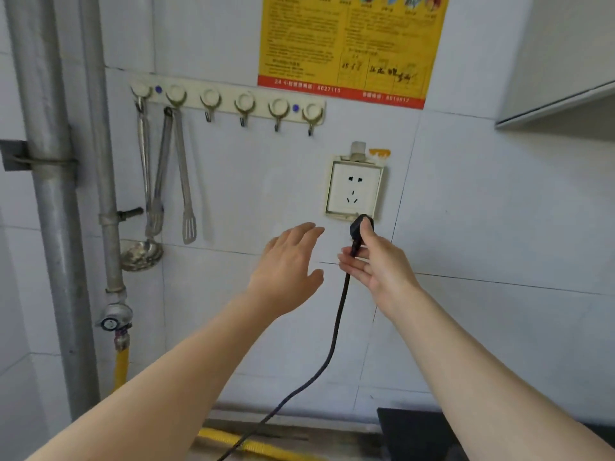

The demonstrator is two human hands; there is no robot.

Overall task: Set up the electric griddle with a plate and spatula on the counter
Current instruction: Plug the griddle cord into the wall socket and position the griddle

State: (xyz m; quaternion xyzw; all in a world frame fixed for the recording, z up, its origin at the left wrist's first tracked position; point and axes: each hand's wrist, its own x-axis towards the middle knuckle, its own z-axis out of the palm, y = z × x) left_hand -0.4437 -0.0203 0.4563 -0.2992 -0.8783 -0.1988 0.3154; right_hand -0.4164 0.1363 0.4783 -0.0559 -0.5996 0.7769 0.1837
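Griddle plug [361,224], black, is pinched in the right hand [376,266] just below the wall socket [353,191], its head raised toward it, surely so that it can go straight in. Its cord [336,327] hangs down toward the counter. The dark body [409,430] at the bottom right is perhaps the griddle itself, but too little of it shows. The left hand [289,261] waits just beside, fingers spread, holding nothing. I count one socket and one plug. The hook rail [229,101] has six hooks: two carry utensils [182,168], four are free.
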